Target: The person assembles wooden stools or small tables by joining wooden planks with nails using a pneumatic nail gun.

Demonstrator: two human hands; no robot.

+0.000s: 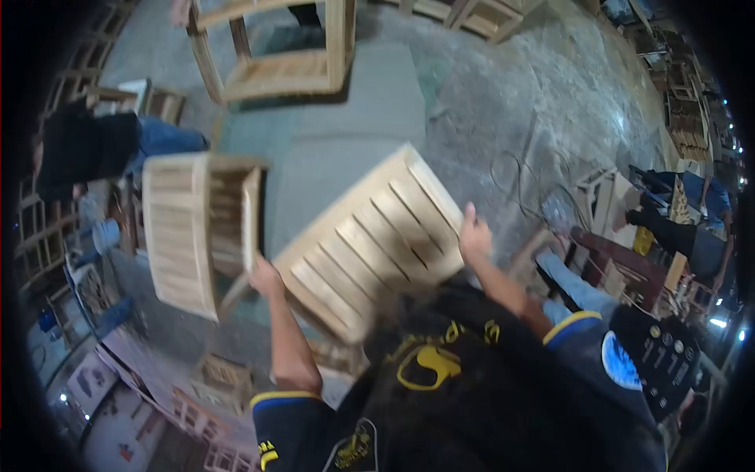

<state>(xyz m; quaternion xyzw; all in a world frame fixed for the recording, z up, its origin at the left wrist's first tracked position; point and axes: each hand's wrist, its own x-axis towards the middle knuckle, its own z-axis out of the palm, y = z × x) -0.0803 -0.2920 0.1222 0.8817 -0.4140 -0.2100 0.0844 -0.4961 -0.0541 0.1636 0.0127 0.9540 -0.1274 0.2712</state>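
Note:
A pale wooden piece of furniture with a slatted face [370, 244] is tilted in front of my body, between my two hands. My right hand [475, 236] is closed on its right edge, with the thumb pointing up along the frame. At the opposite corner, my left hand [267, 277] has its fingers wrapped round the edge, the fingertips partly hidden. Just left of that hand stands a wooden cabinet [179, 236] with an open side, its front edge overlapping my left hand in this view.
An open wooden frame [275, 75] stands at the top on the grey floor mat [358, 102]. A person in a black top [90, 149] is at the left, behind the cabinet. More people and stacked wood [686, 126] line the right. A cable [519, 185] lies on the floor.

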